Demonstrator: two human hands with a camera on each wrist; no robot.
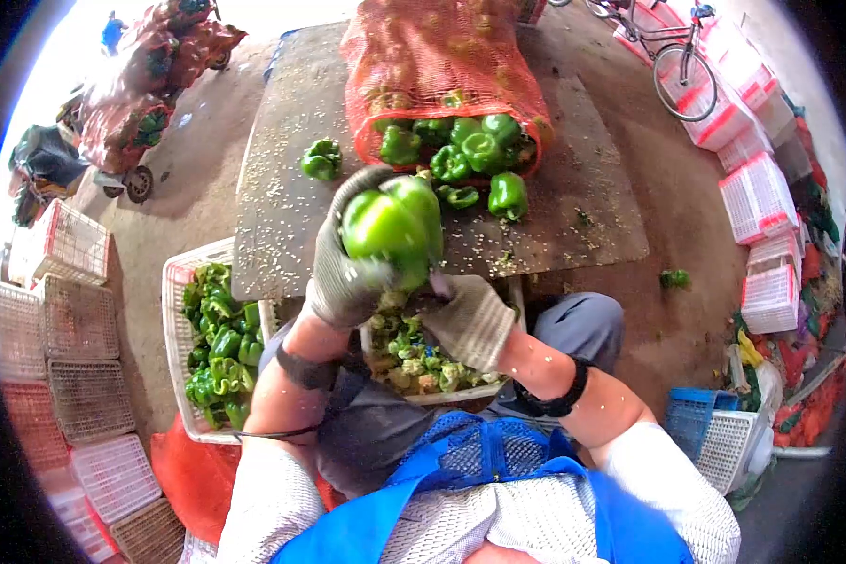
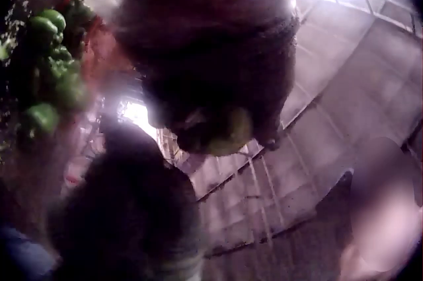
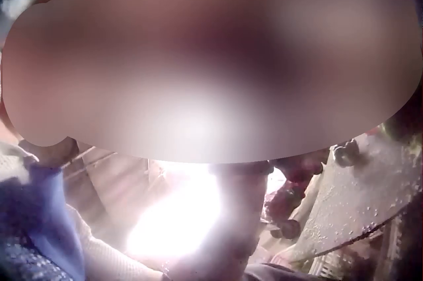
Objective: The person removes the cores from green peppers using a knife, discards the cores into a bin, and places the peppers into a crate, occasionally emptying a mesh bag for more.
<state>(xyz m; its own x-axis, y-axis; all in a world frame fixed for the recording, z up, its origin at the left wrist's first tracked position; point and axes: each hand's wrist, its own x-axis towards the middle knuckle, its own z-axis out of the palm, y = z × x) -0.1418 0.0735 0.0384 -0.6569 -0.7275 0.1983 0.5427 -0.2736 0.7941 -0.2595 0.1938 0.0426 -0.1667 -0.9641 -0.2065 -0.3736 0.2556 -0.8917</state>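
Observation:
In the head view my gloved left hand (image 1: 340, 268) grips a large green bell pepper (image 1: 392, 226), blurred by motion, above the front edge of the board. Close below it, my gloved right hand (image 1: 472, 322) has its fingers curled, and a small dark thin thing (image 1: 439, 285) sticks out at the fingertips; I cannot tell its kind. Beneath both hands a crate holds pale green pepper cores (image 1: 423, 362). The left wrist view shows the gloved hand (image 2: 218, 89) dark, with a bit of yellow-green pepper (image 2: 231, 132) under it. Blur covers most of the right wrist view.
A red mesh sack (image 1: 442, 56) spills green peppers (image 1: 482, 150) onto the seed-strewn board (image 1: 291, 188). Left of my legs, a white crate (image 1: 174, 310) holds peppers. Stacked crates (image 1: 83, 399) line the left, more baskets (image 1: 759, 197) the right, with a bicycle (image 1: 684, 80) behind.

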